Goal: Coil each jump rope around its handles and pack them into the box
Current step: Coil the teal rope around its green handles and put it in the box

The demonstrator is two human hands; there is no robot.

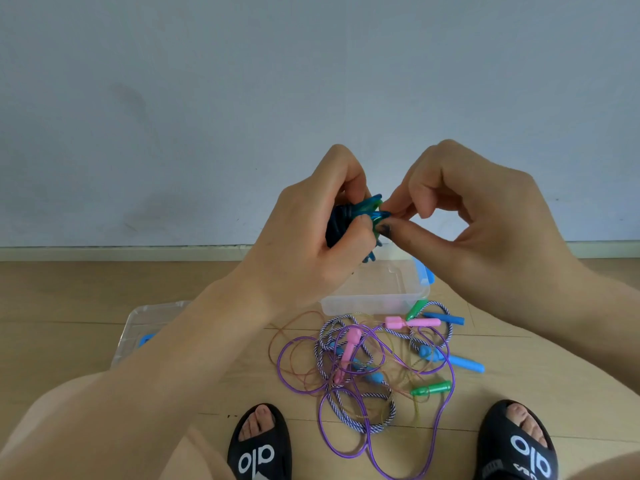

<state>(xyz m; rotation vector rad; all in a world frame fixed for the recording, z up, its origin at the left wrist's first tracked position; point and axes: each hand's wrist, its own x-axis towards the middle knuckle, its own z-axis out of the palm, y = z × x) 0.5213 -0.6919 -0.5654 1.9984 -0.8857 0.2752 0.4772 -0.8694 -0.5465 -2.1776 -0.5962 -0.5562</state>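
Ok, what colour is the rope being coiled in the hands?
Dark blue rope, with teal translucent handles, seen in the head view.

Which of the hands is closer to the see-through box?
Left. The left hand, holding the dark blue rope, hangs just above the box; the right hand pinches the rope's end higher up.

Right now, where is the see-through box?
In the head view, the clear box sits open on the wood floor just right of centre, below both hands and just beyond the tangled ropes.
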